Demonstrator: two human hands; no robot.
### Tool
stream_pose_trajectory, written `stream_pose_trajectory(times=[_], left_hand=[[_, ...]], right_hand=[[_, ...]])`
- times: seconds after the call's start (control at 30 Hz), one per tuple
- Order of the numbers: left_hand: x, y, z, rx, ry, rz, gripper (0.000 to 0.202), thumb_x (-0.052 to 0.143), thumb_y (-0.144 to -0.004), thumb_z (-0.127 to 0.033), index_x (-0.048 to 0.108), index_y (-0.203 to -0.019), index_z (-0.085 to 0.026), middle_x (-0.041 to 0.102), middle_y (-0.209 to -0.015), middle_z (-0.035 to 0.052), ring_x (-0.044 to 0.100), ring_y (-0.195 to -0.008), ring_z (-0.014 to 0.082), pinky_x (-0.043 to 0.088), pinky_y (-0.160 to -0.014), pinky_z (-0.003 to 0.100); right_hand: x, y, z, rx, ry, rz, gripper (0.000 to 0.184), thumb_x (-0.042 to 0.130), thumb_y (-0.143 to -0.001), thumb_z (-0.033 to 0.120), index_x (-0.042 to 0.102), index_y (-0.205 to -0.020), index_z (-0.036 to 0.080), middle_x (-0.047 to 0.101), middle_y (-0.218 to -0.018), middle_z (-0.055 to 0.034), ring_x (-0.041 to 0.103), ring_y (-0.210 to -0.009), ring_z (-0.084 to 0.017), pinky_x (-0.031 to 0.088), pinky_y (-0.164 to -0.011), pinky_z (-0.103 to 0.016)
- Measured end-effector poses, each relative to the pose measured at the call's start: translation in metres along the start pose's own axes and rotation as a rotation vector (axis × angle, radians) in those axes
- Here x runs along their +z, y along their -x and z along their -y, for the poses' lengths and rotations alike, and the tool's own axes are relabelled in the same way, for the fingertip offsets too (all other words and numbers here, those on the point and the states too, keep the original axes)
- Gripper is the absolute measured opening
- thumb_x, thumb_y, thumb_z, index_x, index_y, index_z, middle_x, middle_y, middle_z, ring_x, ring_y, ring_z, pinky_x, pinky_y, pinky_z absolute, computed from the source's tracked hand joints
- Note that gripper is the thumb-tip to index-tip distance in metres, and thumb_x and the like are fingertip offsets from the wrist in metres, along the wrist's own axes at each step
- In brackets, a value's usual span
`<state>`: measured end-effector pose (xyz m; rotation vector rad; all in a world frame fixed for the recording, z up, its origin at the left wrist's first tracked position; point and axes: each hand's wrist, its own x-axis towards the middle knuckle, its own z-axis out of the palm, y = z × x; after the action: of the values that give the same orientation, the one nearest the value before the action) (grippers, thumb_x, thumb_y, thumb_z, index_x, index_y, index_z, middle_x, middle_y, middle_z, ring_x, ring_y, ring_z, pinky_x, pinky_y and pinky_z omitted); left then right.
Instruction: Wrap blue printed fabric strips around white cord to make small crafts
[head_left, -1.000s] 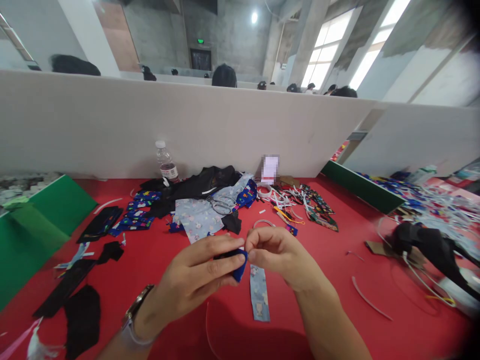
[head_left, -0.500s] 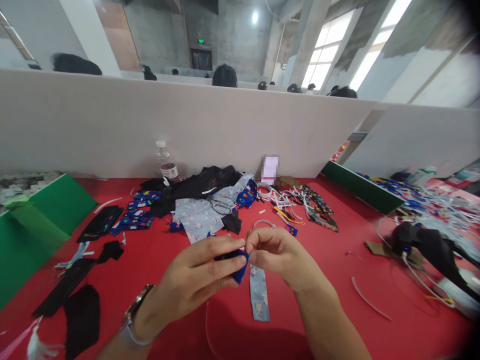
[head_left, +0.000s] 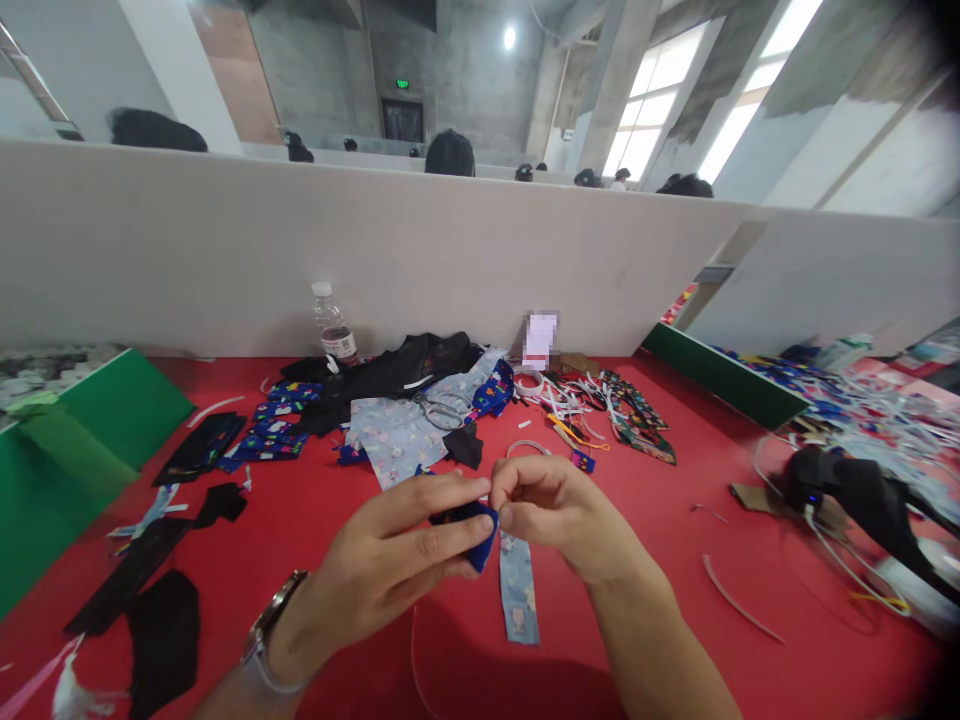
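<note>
My left hand (head_left: 405, 545) is closed on a small dark blue piece of fabric (head_left: 481, 545), most of it hidden behind the fingers. At the fabric's right edge, my right hand (head_left: 559, 515) is pinched, thumb against forefinger. Whatever sits between those fingertips is too small or hidden to make out. Just below the hands, a light blue patterned fabric strip (head_left: 519, 595) lies on the red table (head_left: 637, 660). Beyond them are a light blue printed cloth (head_left: 390, 435) and scissors (head_left: 442, 410) resting on it.
Black cloth (head_left: 412, 365) and a water bottle (head_left: 334, 325) stand near the white partition (head_left: 420, 250). Blue printed pieces (head_left: 274, 430) and black scraps (head_left: 165, 630) lie left. White cords (head_left: 562, 400) are tangled at back right. A black device (head_left: 832, 490) with a cable sits right.
Almost nothing differs. Both hands keep their places, and the blue fabric is still held between them.
</note>
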<state>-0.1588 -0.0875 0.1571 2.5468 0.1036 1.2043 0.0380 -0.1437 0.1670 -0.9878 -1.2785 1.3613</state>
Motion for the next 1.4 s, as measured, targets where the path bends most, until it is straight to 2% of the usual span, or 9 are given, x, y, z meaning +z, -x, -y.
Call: stream_pose_trajectory(times=[0.27, 0.43, 0.63, 0.93, 1.2, 1.4], left_hand=[[0.001, 0.0, -0.001, 0.019, -0.018, -0.01, 0.024, 0.057, -0.087, -0.018, 0.063, -0.11, -0.016, 0.064, -0.114, 0.0112, 0.059, -0.11, 0.0178, 0.053, -0.09, 0.026], [0.001, 0.0, -0.001, -0.027, 0.011, 0.006, 0.026, 0.058, -0.086, -0.017, 0.061, -0.112, -0.018, 0.063, -0.115, 0.0114, 0.06, -0.109, 0.0188, 0.054, -0.088, 0.028], [0.002, -0.002, -0.002, -0.014, 0.019, -0.006, 0.025, 0.059, -0.085, -0.017, 0.06, -0.111, -0.016, 0.064, -0.109, 0.011, 0.059, -0.107, 0.0172, 0.053, -0.089, 0.026], [0.002, -0.001, -0.001, -0.028, 0.047, 0.015, 0.026, 0.059, -0.085, -0.014, 0.059, -0.111, -0.015, 0.062, -0.111, 0.0117, 0.059, -0.108, 0.0169, 0.051, -0.09, 0.026], [0.002, -0.002, -0.003, -0.076, 0.066, -0.003, 0.026, 0.061, -0.084, -0.015, 0.059, -0.11, -0.017, 0.064, -0.11, 0.0108, 0.062, -0.102, 0.016, 0.053, -0.086, 0.024], [0.008, -0.005, -0.005, -0.132, 0.063, -0.084, 0.027, 0.064, -0.082, -0.024, 0.06, -0.108, -0.021, 0.067, -0.103, 0.008, 0.065, -0.094, 0.016, 0.054, -0.081, 0.025]], right_hand=[[0.003, -0.002, -0.001, 0.012, -0.021, 0.001, 0.01, 0.064, -0.068, 0.022, 0.056, -0.066, 0.016, 0.045, -0.056, 0.0049, 0.034, -0.052, -0.007, 0.027, -0.048, -0.02], [0.003, 0.0, 0.001, 0.003, -0.012, -0.007, 0.01, 0.063, -0.07, 0.023, 0.056, -0.067, 0.017, 0.045, -0.057, 0.0043, 0.034, -0.054, -0.008, 0.027, -0.05, -0.021], [0.003, 0.0, 0.002, -0.016, 0.015, -0.013, 0.009, 0.062, -0.07, 0.022, 0.055, -0.067, 0.017, 0.046, -0.059, 0.0037, 0.035, -0.055, -0.008, 0.028, -0.051, -0.021], [0.004, 0.001, 0.001, -0.029, 0.01, -0.013, 0.011, 0.062, -0.071, 0.025, 0.055, -0.068, 0.017, 0.046, -0.06, 0.0034, 0.037, -0.056, -0.009, 0.029, -0.052, -0.022], [0.009, -0.001, 0.001, -0.076, 0.01, -0.056, 0.004, 0.059, -0.068, 0.017, 0.055, -0.068, 0.017, 0.047, -0.061, 0.0036, 0.037, -0.056, -0.008, 0.029, -0.052, -0.021], [0.012, 0.001, -0.001, -0.17, 0.17, -0.155, 0.004, 0.055, -0.071, 0.013, 0.055, -0.07, 0.017, 0.049, -0.064, 0.0025, 0.04, -0.058, -0.009, 0.032, -0.053, -0.021]])
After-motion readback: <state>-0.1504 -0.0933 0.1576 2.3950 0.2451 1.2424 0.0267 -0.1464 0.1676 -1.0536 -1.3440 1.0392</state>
